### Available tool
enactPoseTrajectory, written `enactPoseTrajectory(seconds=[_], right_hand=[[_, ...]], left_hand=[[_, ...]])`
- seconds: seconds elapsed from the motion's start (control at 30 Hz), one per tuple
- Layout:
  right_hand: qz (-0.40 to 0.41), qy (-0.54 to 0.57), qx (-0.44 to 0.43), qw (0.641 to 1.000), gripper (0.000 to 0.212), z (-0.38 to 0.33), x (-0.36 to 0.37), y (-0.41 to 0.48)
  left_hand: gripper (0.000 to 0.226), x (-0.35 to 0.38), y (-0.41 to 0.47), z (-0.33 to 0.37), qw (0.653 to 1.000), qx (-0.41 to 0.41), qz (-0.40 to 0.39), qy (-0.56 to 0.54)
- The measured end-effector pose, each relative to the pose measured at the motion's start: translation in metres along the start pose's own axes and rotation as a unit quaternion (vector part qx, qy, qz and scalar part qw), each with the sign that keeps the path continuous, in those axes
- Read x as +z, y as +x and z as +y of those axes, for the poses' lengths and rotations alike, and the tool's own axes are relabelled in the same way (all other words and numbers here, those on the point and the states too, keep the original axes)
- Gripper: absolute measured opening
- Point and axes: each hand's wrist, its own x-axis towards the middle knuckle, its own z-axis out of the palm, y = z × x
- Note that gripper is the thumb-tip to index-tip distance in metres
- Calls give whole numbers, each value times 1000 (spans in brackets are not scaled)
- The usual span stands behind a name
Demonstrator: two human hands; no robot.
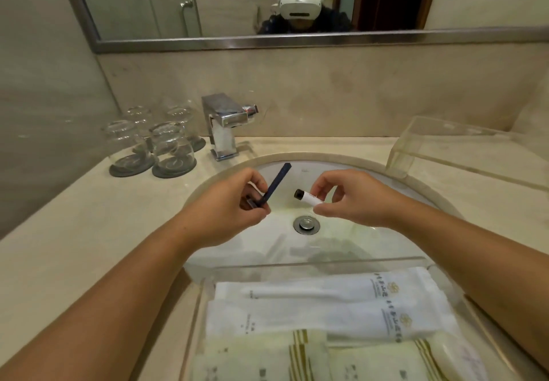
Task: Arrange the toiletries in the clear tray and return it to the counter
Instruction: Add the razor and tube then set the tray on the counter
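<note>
Head view: left hand (234, 211) pinches a stiff, light blue stick (277, 183); right hand (350, 199) pinches a small white tube (307, 198), likely slippery. Both over the sink (386, 172), beyond the tray (196, 306).

Four upturned drinking glasses (150, 140) stand on dark coasters (132, 168), one under each. There is one chrome faucet (224, 126), one sink drain (306, 224), and two clear trays (463, 154). One dark blue razor (276, 183), one small white tube (306, 198), two long white sachets (320, 291), and at least two striped packets (261, 354).
</note>
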Motion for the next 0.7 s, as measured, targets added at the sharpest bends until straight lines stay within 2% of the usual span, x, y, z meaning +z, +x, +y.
enactPoseTrajectory(seconds=[0.17, 0.3, 0.6, 0.7], right_hand=[[45, 11, -24, 999, 16, -37, -20, -44], [81, 12, -73, 994, 15, -67, -32, -85], [62, -18, -151, 986, 22, -119, -31, -174], [36, -50, -156, 986, 26, -124, -27, -194]], left_hand=[[30, -9, -46, 24, 991, -24, 25, -128], [30, -15, -82, 43, 980, -35, 65, -185], [27, -20, -158, 69, 979, 11, 117, -164], [20, -24, -178, 74, 980, -4, 120, -161]])
